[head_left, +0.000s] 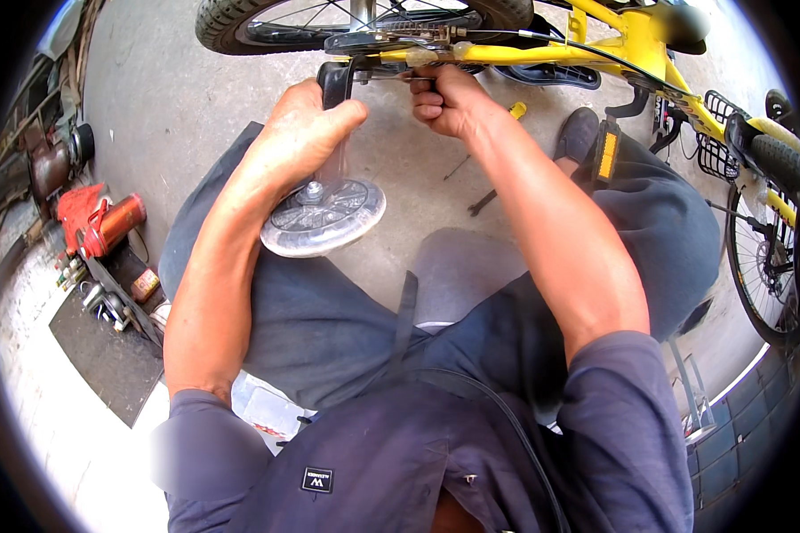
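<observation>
A yellow child's bicycle (542,55) lies across the far side, its rear tyre (227,27) at the far left. Below its axle area, a training wheel (356,213) with a pale, translucent rim hangs from a black bracket (334,87). My left hand (307,133) is closed around that bracket, thumb pointing right. To its right, my right hand (451,105) is closed at the bicycle's underside, fingers curled around a thin metal tool whose end reaches toward the bracket. My fingers hide most of this tool, so its kind is unclear.
On the concrete floor lie a yellow-handled tool (517,110) and a dark tool (482,203). At left are a red cylinder (123,218) and a parts tray (120,275). Another bicycle's wheel (760,258) stands at right. An orange-reflector pedal (605,153) is near my right knee.
</observation>
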A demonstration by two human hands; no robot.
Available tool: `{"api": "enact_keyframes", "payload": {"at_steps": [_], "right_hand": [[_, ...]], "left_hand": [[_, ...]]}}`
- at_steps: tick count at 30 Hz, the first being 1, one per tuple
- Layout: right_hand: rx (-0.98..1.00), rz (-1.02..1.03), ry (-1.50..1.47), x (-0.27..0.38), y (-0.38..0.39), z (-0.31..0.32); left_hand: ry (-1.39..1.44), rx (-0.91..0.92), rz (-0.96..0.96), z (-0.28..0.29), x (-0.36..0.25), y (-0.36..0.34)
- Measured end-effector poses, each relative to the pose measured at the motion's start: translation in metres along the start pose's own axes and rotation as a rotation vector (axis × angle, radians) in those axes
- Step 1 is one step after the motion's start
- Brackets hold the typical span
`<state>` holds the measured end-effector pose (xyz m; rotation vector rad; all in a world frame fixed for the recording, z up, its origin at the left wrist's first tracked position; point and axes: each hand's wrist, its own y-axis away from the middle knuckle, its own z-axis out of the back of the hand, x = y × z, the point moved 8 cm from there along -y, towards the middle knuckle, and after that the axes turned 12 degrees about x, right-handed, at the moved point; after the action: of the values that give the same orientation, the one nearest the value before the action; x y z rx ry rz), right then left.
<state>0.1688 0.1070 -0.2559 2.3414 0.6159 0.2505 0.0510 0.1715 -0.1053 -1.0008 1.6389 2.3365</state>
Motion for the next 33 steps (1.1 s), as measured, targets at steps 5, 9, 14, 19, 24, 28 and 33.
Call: {"api": "enact_keyframes", "payload": {"at_steps": [5, 9, 14, 19, 24, 28, 33], "right_hand": [[-0.007, 0.022, -0.015, 0.003, 0.002, 0.000], [0.010, 0.018, 0.023, 0.003, -0.002, -0.003], [0.024, 0.004, -0.002, 0.002, -0.005, -0.002], [-0.009, 0.042, 0.006, 0.004, -0.003, -0.001], [-0.088, 0.071, 0.211, 0.012, 0.006, -0.001], [-0.141, 0.135, 0.423, 0.021, 0.012, 0.001], [-0.012, 0.209, 0.414, 0.022, 0.020, -0.005]], "left_hand": [[0.224, -0.138, 0.069, 0.012, -0.006, 0.007], [0.227, -0.207, 0.099, 0.024, 0.020, 0.003], [0.363, -0.146, -0.020, 0.016, 0.016, -0.014], [0.431, -0.179, -0.003, 0.017, 0.018, -0.023], [0.425, -0.193, -0.059, 0.021, 0.024, -0.031], [0.446, -0.187, -0.073, 0.022, 0.025, -0.032], [0.413, -0.190, -0.040, 0.022, 0.024, -0.030]]}}
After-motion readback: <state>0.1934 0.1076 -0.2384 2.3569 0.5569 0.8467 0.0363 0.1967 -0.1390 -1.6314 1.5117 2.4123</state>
